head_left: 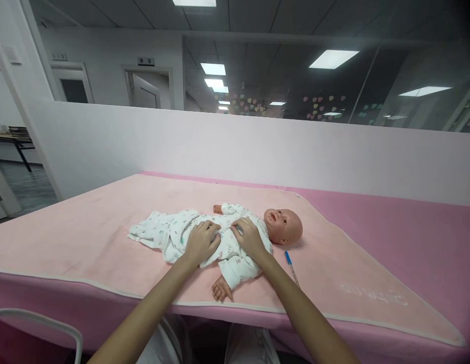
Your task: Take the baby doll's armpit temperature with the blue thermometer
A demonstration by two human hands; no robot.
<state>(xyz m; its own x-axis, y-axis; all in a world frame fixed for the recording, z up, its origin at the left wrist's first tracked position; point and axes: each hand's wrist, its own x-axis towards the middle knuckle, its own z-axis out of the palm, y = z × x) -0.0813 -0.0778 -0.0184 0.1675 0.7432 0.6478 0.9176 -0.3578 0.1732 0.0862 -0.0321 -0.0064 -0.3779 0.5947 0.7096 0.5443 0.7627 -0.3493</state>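
A baby doll (286,226) lies on its back, head to the right, dressed in a white printed baby shirt (231,248). Printed white cloth (155,233) of the same kind covers its legs. Over the doll's belly, my left hand (203,241) has its fingers curled together on the front of the shirt. My right hand (250,235) pinches the shirt cloth at the chest, a short gap from the left. The fingers hide exactly which bit of cloth each one grips. One doll hand (221,289) sticks out of the near sleeve.
Beside my right forearm lies a slim blue-capped stick (291,267), perhaps a pen or thermometer. A peach mat (86,222) with pale edging covers the pink table surface (420,237). Behind stands a low white partition (257,146) with glass above. A white rail (48,318) curves at lower left.
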